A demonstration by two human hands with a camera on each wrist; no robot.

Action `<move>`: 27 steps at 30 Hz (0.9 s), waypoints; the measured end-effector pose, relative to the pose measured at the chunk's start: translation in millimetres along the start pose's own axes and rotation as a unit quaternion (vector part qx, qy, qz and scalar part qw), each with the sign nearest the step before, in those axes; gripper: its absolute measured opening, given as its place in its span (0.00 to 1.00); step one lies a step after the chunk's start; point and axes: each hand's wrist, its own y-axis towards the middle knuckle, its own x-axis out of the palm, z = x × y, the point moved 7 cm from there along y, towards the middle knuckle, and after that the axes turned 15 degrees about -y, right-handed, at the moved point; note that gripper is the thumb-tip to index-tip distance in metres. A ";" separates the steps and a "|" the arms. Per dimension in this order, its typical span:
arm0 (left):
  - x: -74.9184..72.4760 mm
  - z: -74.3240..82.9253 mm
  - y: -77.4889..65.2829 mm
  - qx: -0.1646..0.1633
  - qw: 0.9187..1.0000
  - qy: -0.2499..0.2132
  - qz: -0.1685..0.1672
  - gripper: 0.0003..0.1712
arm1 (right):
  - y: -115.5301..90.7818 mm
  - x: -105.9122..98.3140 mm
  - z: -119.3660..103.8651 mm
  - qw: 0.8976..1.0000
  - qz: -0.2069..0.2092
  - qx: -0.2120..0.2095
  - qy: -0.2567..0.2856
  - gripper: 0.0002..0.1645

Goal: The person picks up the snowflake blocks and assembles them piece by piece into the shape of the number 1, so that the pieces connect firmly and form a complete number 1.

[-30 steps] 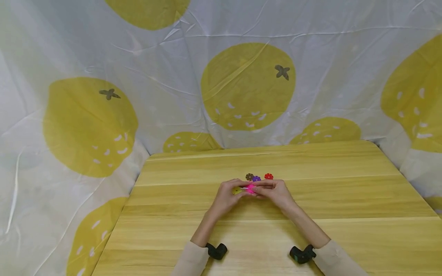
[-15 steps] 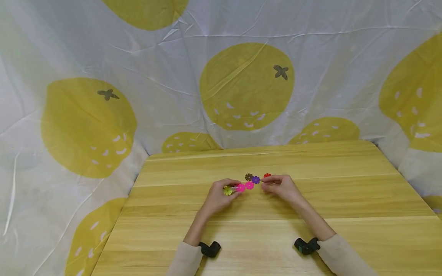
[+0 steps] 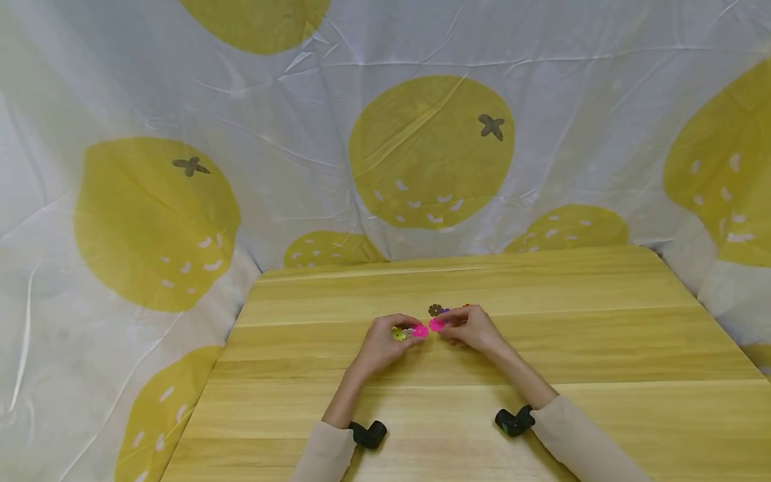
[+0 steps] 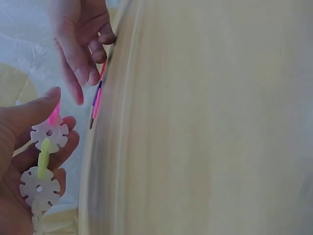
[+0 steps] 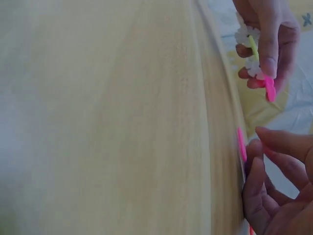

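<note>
Pinch: left hand (image 3: 378, 343), notched-disc chain (image 4: 43, 159) | right hand (image 3: 478, 329) at pink disc (image 3: 435, 325)

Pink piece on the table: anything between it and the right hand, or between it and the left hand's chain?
Nothing visible blocks either way. The right hand is right at the pink piece; whether it touches, I cannot tell. Between that piece and the chain in the left hand, the head view shows only a gap.
</note>
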 end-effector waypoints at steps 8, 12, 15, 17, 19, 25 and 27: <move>3.2 -1.6 2.5 0.004 1.000 0.007 -0.024 0.13 | 6.8 1.2 -2.5 0.996 0.031 -0.013 -0.084 0.17; 4.3 -2.2 3.2 -0.002 1.000 0.005 -0.028 0.14 | 6.4 0.6 -4.6 0.991 0.041 -0.024 -0.122 0.15; 4.7 -1.5 2.9 -0.005 1.000 0.000 -0.030 0.14 | 3.6 0.2 -7.5 0.988 0.037 -0.032 -0.144 0.14; 4.7 -0.3 2.5 -0.007 0.999 -0.005 -0.031 0.14 | 1.1 -0.4 -9.5 0.987 0.031 -0.037 -0.153 0.13; 4.9 1.0 2.1 -0.008 0.999 -0.010 -0.032 0.14 | -2.0 -1.5 -11.4 0.986 0.024 -0.039 -0.159 0.12; 5.5 2.8 1.5 -0.009 0.999 -0.015 -0.037 0.14 | -10.3 -6.4 -11.4 0.988 0.016 -0.039 -0.150 0.13; 5.3 3.1 1.5 -0.008 0.999 -0.015 -0.037 0.14 | -12.4 -8.2 -9.7 0.991 0.013 -0.041 -0.127 0.10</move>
